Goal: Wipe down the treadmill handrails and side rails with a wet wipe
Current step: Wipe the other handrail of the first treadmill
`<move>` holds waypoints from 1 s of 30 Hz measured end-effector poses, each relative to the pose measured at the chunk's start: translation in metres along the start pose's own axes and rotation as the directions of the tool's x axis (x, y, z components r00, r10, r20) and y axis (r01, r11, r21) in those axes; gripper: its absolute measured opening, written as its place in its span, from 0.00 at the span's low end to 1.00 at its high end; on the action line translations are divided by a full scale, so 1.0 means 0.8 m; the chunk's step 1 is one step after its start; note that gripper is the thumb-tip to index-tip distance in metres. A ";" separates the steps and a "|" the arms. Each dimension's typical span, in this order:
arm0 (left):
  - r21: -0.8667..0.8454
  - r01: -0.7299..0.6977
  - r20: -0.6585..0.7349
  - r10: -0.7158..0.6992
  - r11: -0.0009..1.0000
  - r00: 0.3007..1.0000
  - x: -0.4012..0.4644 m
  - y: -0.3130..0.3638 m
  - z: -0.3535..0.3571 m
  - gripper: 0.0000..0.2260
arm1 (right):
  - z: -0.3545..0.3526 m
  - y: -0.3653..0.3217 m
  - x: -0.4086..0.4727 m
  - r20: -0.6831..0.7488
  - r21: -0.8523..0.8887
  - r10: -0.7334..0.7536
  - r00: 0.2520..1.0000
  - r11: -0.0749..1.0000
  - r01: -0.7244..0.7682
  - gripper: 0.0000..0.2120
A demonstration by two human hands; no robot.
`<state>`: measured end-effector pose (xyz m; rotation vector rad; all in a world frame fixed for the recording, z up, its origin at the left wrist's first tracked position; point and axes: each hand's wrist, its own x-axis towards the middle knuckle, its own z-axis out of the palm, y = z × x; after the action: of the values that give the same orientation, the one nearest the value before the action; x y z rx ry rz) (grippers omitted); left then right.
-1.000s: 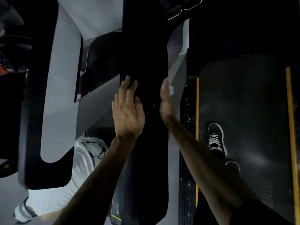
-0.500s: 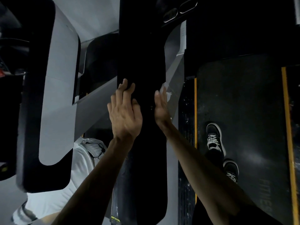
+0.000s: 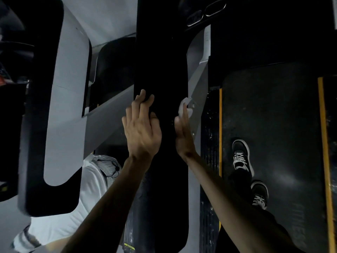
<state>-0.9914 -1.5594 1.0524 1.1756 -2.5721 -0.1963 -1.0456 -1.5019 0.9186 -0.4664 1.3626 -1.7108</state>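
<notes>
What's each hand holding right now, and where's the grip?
Right hand presses a wipe flat against the handrail's right edge, wipe under the fingertips. Left hand holds nothing; it rests on the handrail's left edge.

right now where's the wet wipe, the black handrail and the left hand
wet wipe (image 3: 183, 106), head view, white crumpled part above the fingertips
black handrail (image 3: 162, 52), head view, flat top face above both hands
left hand (image 3: 142, 132), head view, back of the hand

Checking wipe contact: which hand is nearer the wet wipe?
Right. The right hand presses the wet wipe against the handrail's right edge; the left hand rests on its left side, apart from the wipe.
</notes>
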 end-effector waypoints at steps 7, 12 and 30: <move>0.024 0.006 0.017 -0.006 1.000 1.000 0.002 -0.003 0.003 0.23 | 0.027 -0.039 0.035 -0.120 -0.122 -0.035 0.992 0.992 0.020 0.28; -0.047 -0.045 0.051 0.047 0.998 0.998 0.002 -0.006 0.005 0.25 | 0.015 -0.025 -0.011 0.061 -0.178 -0.215 0.975 0.959 0.222 0.28; -0.066 -0.009 0.017 0.010 0.998 1.000 0.005 -0.006 0.002 0.24 | 0.015 -0.028 -0.012 0.094 -0.241 -0.241 0.966 0.936 0.257 0.28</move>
<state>-0.9911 -1.5657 1.0502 1.1429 -2.5651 -0.2885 -1.0401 -1.5006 0.9454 -0.8631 1.5339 -1.7118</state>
